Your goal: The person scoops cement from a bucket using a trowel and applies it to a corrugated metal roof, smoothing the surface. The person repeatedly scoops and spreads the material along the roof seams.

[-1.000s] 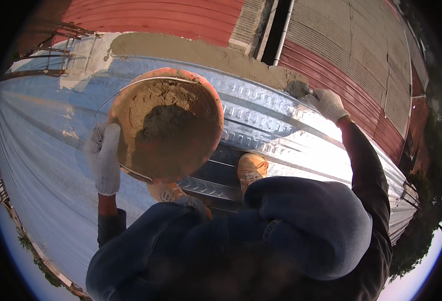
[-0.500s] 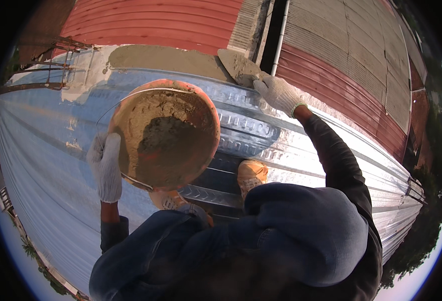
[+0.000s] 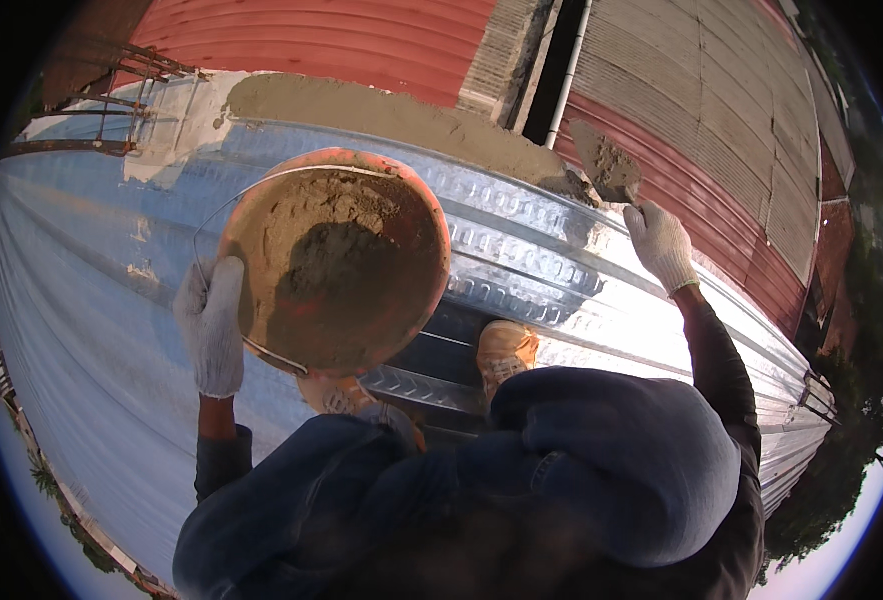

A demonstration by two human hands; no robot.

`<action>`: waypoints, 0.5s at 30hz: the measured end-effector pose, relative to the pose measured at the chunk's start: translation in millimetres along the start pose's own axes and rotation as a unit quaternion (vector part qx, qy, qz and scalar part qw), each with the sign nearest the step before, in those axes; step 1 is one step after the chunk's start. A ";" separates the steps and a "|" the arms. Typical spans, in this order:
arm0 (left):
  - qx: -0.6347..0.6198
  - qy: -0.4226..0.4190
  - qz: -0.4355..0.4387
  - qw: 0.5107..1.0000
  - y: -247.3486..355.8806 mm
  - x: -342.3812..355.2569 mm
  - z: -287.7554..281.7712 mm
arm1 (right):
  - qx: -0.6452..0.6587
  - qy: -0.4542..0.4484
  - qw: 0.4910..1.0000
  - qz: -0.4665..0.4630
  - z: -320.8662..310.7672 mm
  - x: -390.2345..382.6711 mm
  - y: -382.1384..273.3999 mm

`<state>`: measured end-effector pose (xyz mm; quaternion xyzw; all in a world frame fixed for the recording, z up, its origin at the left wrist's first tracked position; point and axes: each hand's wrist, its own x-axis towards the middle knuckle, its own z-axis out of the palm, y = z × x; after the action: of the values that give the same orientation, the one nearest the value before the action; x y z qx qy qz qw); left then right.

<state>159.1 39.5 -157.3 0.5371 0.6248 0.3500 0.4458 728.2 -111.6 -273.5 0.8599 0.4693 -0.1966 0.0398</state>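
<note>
My left hand (image 3: 213, 328), in a white knit glove, is closed on the left rim of an orange bucket (image 3: 435, 238), beside its wire handle. The bucket tilts so that its mouth faces me, and wet grey mortar (image 3: 346, 235) lies inside. In my gloved right hand (image 3: 660, 246) is a trowel (image 3: 609, 165), its blade pointing away and smeared with mortar. The blade is at the right end of a smoothed mortar strip (image 3: 401, 118), which runs along the top edge of the metal roofing. The trowel's handle is mostly hidden in my fist.
Ribbed metal sheets (image 3: 501, 240) slope under my shoes (image 3: 506, 352). Beyond the mortar strip lie red roofing (image 3: 361, 40), a dark gap and a white pipe (image 3: 569, 75). Rusty rebar (image 3: 71, 148) sticks out at the far left. Trees (image 3: 851, 470) stand past the right edge.
My right hand has moved the trowel rightward along the edge, and the mortar strip now reaches farther right. My left hand still grips the bucket, which has hardly shifted.
</note>
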 end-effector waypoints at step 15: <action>-0.012 0.026 -0.016 0.999 21.6 -5.2 24.7 | -0.095 0.136 0.944 -0.286 30.5 54.6 -214.1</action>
<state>190.0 37.2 -145.4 0.5121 0.6403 0.3647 0.4413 569.1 43.0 -297.3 0.7007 0.7126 -0.0351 -0.0010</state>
